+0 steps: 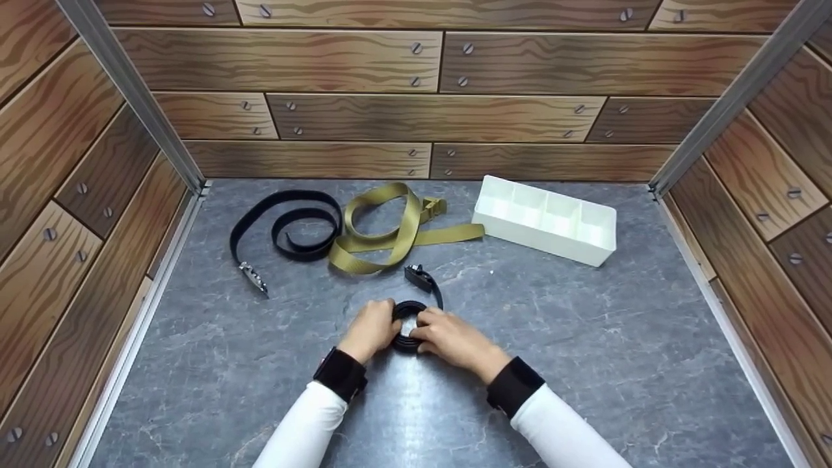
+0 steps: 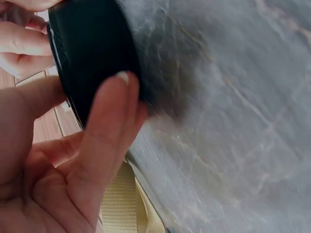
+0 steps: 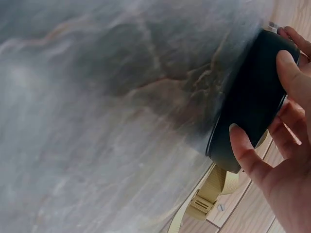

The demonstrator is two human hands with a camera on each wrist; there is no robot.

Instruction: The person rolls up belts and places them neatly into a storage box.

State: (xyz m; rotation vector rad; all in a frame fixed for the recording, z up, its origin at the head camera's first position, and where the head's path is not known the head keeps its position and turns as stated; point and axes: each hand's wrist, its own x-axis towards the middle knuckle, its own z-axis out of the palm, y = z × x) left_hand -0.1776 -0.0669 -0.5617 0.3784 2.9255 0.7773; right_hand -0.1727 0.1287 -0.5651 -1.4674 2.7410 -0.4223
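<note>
Between the two hands is a black belt (image 1: pixel 407 346) wound into a coil standing on its edge, its buckle end (image 1: pixel 419 277) trailing off toward the back. My left hand (image 1: pixel 370 330) grips the coil's left side, thumb and fingers on either side of the wound strap. From the right, my right hand (image 1: pixel 455 338) holds the same coil, with fingertips reaching into its central hole. In the left wrist view the belt (image 2: pixel 95 53) shows its smooth outer face under the fingers. The right wrist view shows two fingertips pressed on the belt's outer face (image 3: pixel 252 92).
Behind the hands lies a loosely looped olive webbing belt (image 1: pixel 409 227) with a matching buckle. Left of it is another black belt (image 1: pixel 286 195) with a metal buckle (image 1: pixel 252 278). A white divided tray (image 1: pixel 543 237) stands back right. Wood-patterned walls (image 1: pixel 364 117) enclose the grey surface.
</note>
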